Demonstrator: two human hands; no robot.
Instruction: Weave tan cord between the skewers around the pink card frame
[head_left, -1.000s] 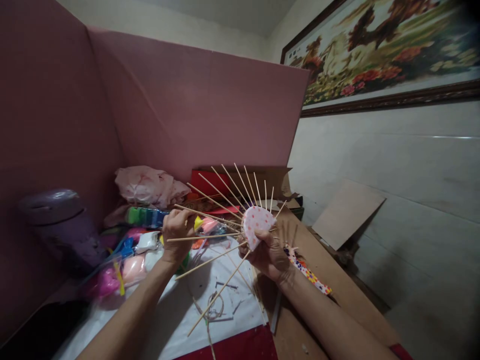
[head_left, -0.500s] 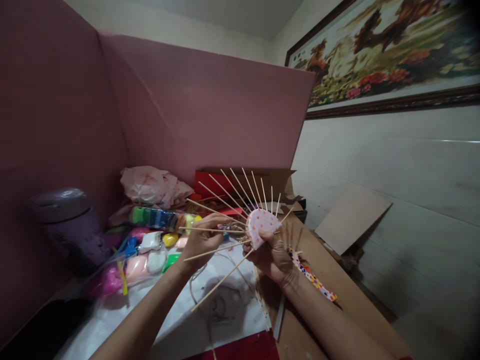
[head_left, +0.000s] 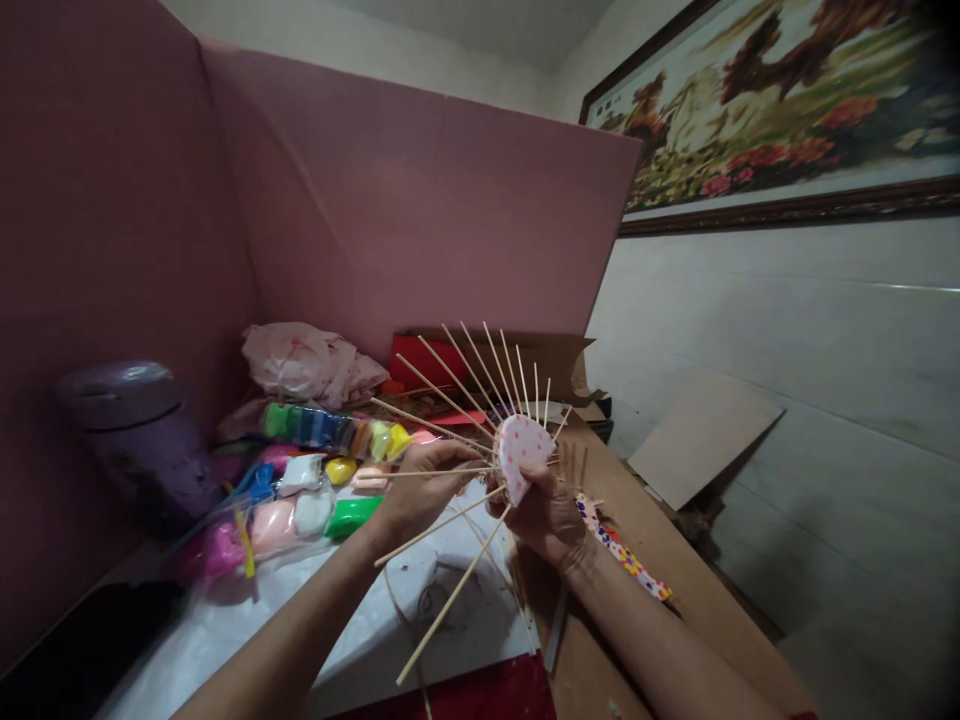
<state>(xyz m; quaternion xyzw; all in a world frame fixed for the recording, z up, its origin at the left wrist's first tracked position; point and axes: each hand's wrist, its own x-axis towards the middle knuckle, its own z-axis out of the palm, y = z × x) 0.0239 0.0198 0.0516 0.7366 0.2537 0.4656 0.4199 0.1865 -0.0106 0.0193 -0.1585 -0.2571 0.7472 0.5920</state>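
My right hand (head_left: pixel 551 510) grips a half-round disc (head_left: pixel 523 445), pale pink with red dots, its thumb pressed on the face. Several thin wooden sticks (head_left: pixel 442 378) fan out from the disc's edge, some upward, others toward me. My left hand (head_left: pixel 431 480) is closed at the sticks' inner ends, left of the disc, with its fingers among them. What those fingers pinch is hidden. Some brownish twine (head_left: pixel 401 605) lies on the white sheet below the left hand.
Bags of coloured clay (head_left: pixel 300 510) lie at the left, near a purple lidded container (head_left: pixel 139 450). A flower-patterned strip (head_left: pixel 626 555) rests on the brown board (head_left: pixel 600 620) by my right forearm. A pink partition (head_left: pixel 405 220) stands behind; cardboard (head_left: pixel 705 440) leans against the wall.
My left hand has moved right, closer to the disc, and its fingers have closed in at the sticks' base. The disc and sticks have tilted slightly.
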